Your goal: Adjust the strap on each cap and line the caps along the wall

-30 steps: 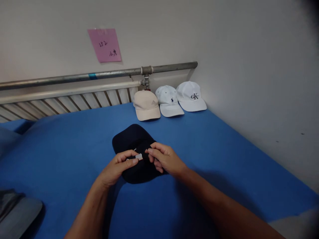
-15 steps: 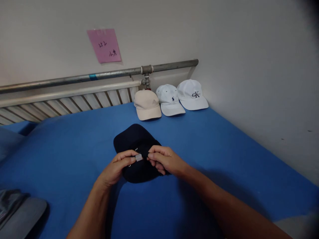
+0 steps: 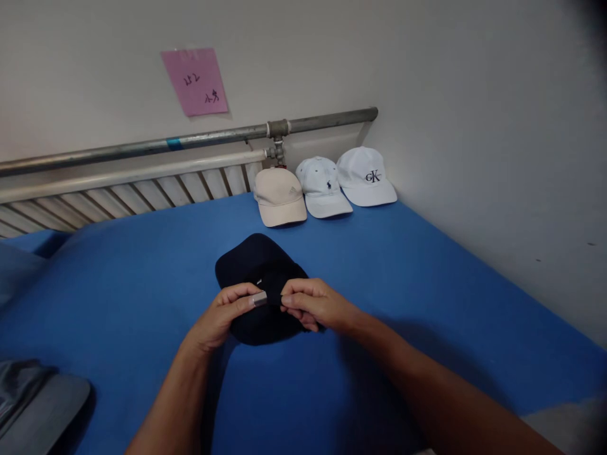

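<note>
A dark navy cap (image 3: 256, 259) is held over the blue surface, its brim pointing away to the upper left. At its back strap, my left hand (image 3: 225, 313) pinches a silver metal buckle (image 3: 259, 299) between thumb and fingers. Just to the right, my right hand (image 3: 315, 303) is closed on the dark strap (image 3: 274, 297) of the same cap. A short stretch of strap shows between the two hands. Fingers cover part of the cap's rear edge.
Beige (image 3: 279, 196), pale blue (image 3: 322, 189) and white (image 3: 366, 177) caps stand in a row at the back of the blue sheet (image 3: 142, 265). Behind them run a radiator (image 3: 156, 189) and metal pipe (image 3: 213, 137). A grey cap (image 3: 42, 411) lies lower left; a wall borders the right.
The buckle has tilted and shifted slightly left with my left fingers, and more strap shows between the hands. The right hand stays nearly in place.
</note>
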Tool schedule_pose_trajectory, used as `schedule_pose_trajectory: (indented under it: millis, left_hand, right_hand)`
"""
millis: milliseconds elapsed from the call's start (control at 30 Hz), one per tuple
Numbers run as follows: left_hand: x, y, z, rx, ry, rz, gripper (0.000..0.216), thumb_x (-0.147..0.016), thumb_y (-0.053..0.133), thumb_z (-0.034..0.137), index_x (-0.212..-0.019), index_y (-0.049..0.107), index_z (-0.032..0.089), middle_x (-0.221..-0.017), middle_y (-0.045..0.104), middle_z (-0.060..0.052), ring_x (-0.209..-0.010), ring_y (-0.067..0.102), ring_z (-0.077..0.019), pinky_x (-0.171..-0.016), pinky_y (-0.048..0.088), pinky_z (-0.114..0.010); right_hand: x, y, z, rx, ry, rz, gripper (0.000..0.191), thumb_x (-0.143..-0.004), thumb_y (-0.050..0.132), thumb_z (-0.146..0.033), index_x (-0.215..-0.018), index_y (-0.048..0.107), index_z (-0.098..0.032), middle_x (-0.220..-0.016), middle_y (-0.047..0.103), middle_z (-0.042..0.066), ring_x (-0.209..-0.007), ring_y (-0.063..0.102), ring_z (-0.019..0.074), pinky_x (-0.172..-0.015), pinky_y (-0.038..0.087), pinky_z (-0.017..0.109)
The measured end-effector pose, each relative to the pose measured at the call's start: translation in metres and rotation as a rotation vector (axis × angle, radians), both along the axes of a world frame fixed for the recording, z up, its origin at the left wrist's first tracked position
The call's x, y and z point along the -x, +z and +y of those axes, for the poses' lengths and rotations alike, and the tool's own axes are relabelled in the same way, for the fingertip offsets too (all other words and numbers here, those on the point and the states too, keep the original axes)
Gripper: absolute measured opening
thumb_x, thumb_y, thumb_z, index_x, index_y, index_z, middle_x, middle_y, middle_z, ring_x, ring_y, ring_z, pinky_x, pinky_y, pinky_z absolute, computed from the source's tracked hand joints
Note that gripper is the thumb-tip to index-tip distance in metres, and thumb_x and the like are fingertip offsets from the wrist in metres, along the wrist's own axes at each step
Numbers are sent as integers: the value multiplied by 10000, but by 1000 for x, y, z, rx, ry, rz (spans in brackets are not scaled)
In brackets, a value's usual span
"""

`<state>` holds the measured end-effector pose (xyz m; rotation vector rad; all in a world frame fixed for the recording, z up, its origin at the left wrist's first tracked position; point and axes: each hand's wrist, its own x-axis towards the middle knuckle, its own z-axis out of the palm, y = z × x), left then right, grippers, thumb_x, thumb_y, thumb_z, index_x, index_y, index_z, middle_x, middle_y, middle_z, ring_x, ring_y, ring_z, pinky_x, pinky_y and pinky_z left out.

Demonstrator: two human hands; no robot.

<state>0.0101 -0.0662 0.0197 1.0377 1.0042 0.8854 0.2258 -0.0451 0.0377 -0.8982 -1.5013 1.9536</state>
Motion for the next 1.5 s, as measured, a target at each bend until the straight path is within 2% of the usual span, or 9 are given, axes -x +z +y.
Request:
schedule_pose_trajectory:
  millis: [333, 1133, 1333, 1500]
  left_hand:
    - [-1, 3, 0, -45, -9, 10, 205, -715, 738, 385, -743, 734, 183, -640, 610, 10, -578, 466, -92, -542, 337, -198]
    - [-3, -2, 3, -18, -97, 78, 252, -718, 727, 413, -703, 706, 162, -578, 517, 25, -530, 369, -77, -503, 267, -207]
    - [-7, -2, 2, 25, -133, 109, 256, -762, 699, 408, -713, 687, 158, -554, 483, 36, -508, 344, -68, -491, 249, -206]
    - [-6, 0, 2, 7, -102, 73, 248, -745, 710, 405, -731, 697, 159, -642, 577, 5, -586, 451, -95, -558, 341, -215]
  right_hand:
    - [-3, -2, 4, 29, 15, 33, 153, -803, 570, -294, -723, 556, -165, -517, 418, -89, -339, 334, 20, -325, 283, 150]
    - [-2, -18, 12, 137, 198, 109, 113, -776, 580, -264, -739, 580, -158, -516, 454, -87, -334, 338, 23, -305, 296, 152]
    - [2, -18, 10, 124, 172, 84, 97, -781, 567, -249, -740, 567, -161, -519, 457, -87, -338, 342, 19, -314, 297, 147]
    - [1, -15, 8, 30, 76, 0, 72, -763, 521, -179, -827, 555, -176, -538, 526, -75, -366, 442, 46, -340, 359, 154]
